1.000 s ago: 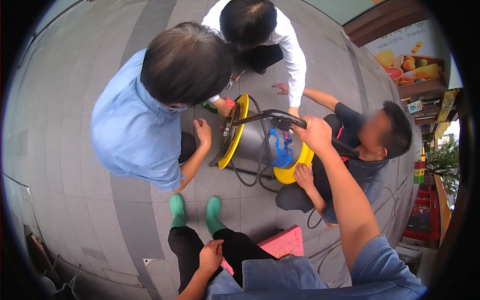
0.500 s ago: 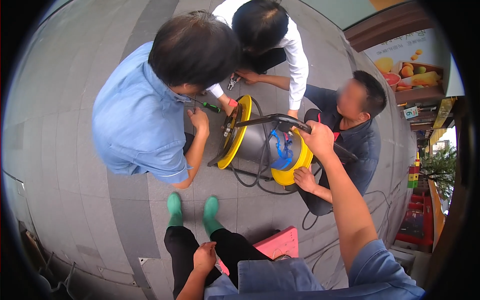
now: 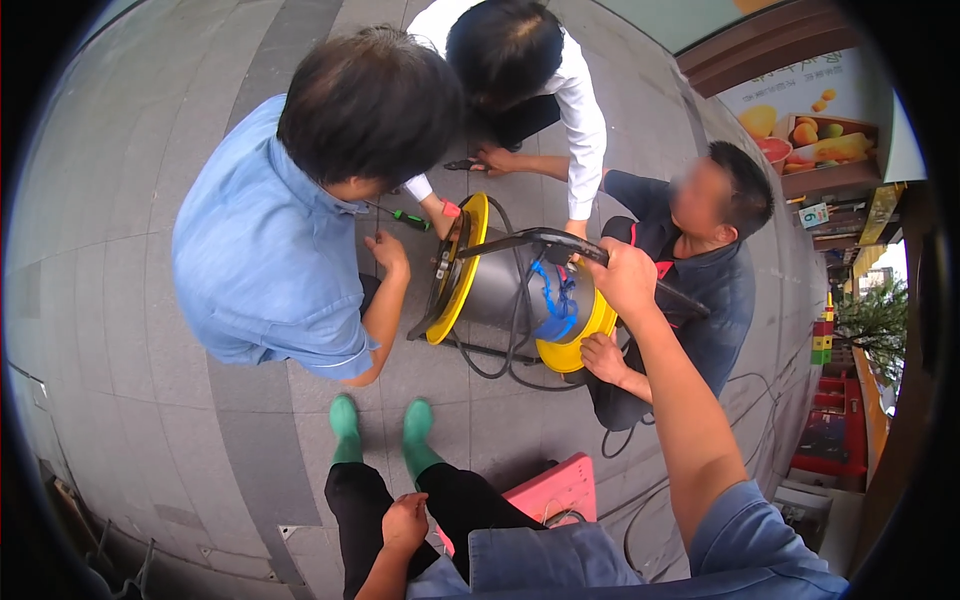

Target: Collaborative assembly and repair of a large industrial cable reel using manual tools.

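Note:
My right hand [image 3: 630,278] is wrapped round the black tubular handle [image 3: 530,238] of a cable reel. The reel lies on its side, with a grey drum [image 3: 495,290] between two yellow end discs [image 3: 565,352]. Loops of black cable [image 3: 518,335] and a crumpled blue strip [image 3: 556,310] hang about the drum. My left hand [image 3: 404,523] is over my thigh, its fingers curled in and nothing visible in them. Several co-workers crouch round the reel; hands of theirs touch both yellow discs and the drum's far side.
A green-handled screwdriver [image 3: 408,219] is near the left co-worker's hand. Dark pliers [image 3: 460,165] lie by another co-worker's hand beyond the reel. A pink plastic stool [image 3: 560,488] is beside my legs. Cables [image 3: 650,500] trail over the paving at right.
The whole view has shifted slightly. The pliers beyond the reel have turned. My right hand keeps its hold on the handle, and my left hand stays by my thigh.

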### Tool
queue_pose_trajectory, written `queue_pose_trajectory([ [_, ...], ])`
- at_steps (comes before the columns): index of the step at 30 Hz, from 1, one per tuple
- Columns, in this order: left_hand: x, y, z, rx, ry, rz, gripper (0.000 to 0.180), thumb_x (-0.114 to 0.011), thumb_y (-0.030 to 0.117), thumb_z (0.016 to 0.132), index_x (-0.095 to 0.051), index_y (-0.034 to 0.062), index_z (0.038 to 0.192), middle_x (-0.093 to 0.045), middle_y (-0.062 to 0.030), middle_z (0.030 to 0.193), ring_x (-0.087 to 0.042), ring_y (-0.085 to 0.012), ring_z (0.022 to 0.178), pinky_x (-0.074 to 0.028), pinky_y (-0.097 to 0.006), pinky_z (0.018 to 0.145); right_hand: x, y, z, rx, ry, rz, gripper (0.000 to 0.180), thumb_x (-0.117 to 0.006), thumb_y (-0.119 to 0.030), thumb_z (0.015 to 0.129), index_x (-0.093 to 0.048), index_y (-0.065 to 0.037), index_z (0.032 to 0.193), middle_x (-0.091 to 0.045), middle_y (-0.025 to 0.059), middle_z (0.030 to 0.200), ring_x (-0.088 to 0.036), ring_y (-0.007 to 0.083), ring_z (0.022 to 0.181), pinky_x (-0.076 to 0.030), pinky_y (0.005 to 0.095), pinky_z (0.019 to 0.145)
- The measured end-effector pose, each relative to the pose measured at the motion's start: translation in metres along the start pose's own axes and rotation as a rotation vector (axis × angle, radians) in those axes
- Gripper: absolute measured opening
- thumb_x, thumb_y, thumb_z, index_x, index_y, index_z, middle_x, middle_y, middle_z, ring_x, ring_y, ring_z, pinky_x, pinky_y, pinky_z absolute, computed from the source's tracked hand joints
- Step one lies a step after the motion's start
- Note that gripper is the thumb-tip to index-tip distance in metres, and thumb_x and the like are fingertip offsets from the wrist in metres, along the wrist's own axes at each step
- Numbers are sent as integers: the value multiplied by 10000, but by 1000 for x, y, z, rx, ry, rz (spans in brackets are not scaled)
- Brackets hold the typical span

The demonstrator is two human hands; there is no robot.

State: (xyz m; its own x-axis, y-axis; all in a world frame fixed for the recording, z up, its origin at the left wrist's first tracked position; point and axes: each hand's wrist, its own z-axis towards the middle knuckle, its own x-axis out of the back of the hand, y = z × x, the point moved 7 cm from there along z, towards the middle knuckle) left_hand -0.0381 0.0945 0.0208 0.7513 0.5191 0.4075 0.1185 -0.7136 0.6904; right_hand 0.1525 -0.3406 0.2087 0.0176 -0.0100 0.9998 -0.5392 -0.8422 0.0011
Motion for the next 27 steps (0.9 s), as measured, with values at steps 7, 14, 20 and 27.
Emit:
queue_pose_trajectory([
  [7,-2,5,6,-12,-29,11,153,-528,116,802,-639,83,902,-634,-128,900,-606,-305,829,-489,-380,716,4,-2,1,-28,-16,-30,169,-668,-243,688,-629,-88,744,-616,120,671,-610,307,655,-471,401,580],
  [14,-8,4,11,46,-49,-33,152,-532,113,796,-642,80,895,-636,-126,900,-607,-298,831,-489,-377,717,0,2,2,-23,-3,-19,204,-679,-244,682,-641,-100,821,-627,128,724,-612,310,688,-473,405,605],
  [20,-12,1,15,7,-24,-20,131,-560,105,795,-647,75,889,-639,-130,869,-619,-287,772,-497,-359,675,-3,1,1,9,24,-25,191,-678,-230,690,-636,-91,815,-629,118,753,-610,304,693,-468,399,601],
  [27,-14,4,19,52,-62,-21,143,-547,111,786,-646,88,887,-637,-118,863,-611,-295,804,-492,-374,696,-2,1,1,14,60,-29,173,-672,-235,701,-619,-87,771,-613,111,703,-605,309,670,-464,402,589],
])
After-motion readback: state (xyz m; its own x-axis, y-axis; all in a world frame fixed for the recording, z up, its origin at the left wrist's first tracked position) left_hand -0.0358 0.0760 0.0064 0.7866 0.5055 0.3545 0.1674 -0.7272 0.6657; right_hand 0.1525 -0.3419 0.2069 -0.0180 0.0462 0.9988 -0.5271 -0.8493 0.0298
